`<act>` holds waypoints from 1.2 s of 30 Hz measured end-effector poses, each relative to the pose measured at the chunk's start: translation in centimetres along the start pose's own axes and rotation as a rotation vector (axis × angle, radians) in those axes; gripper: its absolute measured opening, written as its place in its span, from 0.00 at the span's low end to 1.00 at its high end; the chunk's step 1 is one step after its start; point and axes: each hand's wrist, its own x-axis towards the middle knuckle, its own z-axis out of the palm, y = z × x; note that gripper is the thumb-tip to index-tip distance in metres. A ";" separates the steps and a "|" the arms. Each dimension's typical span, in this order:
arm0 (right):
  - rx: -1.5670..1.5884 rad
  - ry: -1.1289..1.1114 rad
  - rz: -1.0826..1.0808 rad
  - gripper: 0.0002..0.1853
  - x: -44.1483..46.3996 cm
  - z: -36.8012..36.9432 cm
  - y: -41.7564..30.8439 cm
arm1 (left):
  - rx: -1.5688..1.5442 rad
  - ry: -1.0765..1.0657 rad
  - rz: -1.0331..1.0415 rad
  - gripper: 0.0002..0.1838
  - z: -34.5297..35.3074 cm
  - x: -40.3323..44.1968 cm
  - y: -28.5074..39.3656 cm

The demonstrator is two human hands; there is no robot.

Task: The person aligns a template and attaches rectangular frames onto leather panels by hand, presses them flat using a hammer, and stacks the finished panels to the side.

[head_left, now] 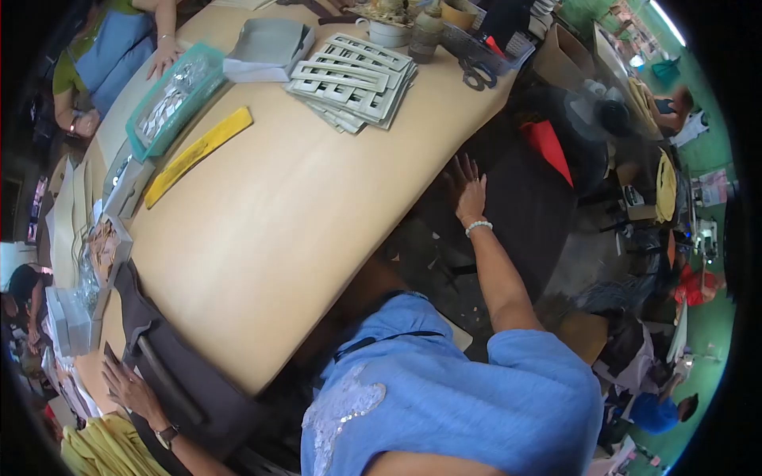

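My right hand [468,190], with a beaded bracelet at the wrist, reaches out past the table edge. Its fingers are spread over a dark brown sheet [516,230], and it holds nothing. At the lower left, my left hand [133,389], wearing a watch, lies with fingers outstretched at the tabletop's side. Beside it is a folded dark brown piece of material [214,397]. A hammer-like tool with a long dark handle [171,381] rests on that material, close to my left fingers but not gripped.
On the tan table [262,238] are a yellow strip [198,157], a teal basket [143,151], stacked pale cut-out frames [353,79], a grey tray [266,47] and scissors [479,75]. A person's hand [164,55] rests near the basket. Yellow cloth [111,448] is lower left.
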 end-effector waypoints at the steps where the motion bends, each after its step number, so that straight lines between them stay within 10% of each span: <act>1: 0.022 -0.009 0.009 0.24 0.1 0.2 0.2 | -0.090 0.062 -0.001 0.24 -1.6 0.3 1.0; 6: 0.110 -0.013 0.058 0.22 0.4 0.2 1.0 | -0.520 0.399 0.123 0.25 -9.4 0.2 8.5; 9: 0.952 -0.048 0.493 0.23 1.6 -0.9 2.6 | -0.624 0.330 0.129 0.26 -14.3 -1.7 14.6; 12: 1.214 0.272 1.128 0.29 3.2 -4.9 3.9 | -0.909 0.286 0.214 0.26 -17.8 -3.3 19.6; 15: 1.436 0.605 1.159 0.32 3.6 -9.9 4.4 | -1.380 0.048 0.216 0.26 -21.0 -5.0 24.0; 20: 1.932 0.458 0.611 0.24 3.5 -21.0 -3.1 | -1.851 -0.430 0.507 0.39 -25.3 -6.8 29.0; 24: 1.770 0.311 0.546 0.26 2.1 -25.8 -19.3 | -2.138 -0.615 0.658 0.58 -26.5 -7.2 30.5; 25: 1.476 0.194 0.185 0.24 2.1 -24.2 -21.3 | -2.243 -0.650 0.628 0.61 -26.2 -7.2 30.5; 27: 0.893 0.275 -0.538 0.20 2.0 -21.1 -25.3 | -2.378 -0.688 0.390 0.54 -25.6 -7.2 29.4; 30: 1.637 -0.672 -0.520 0.23 2.3 -19.8 -32.2 | -2.534 -0.753 -0.389 0.30 -22.6 -7.0 27.5; 33: 1.046 -0.329 -1.014 0.27 2.7 -14.7 -33.7 | -2.552 -0.594 -0.771 0.22 -17.9 -6.3 24.4; 36: 0.500 -0.346 -0.812 0.32 1.9 -12.5 -32.7 | -2.429 -0.535 -0.879 0.22 -15.9 -6.8 21.5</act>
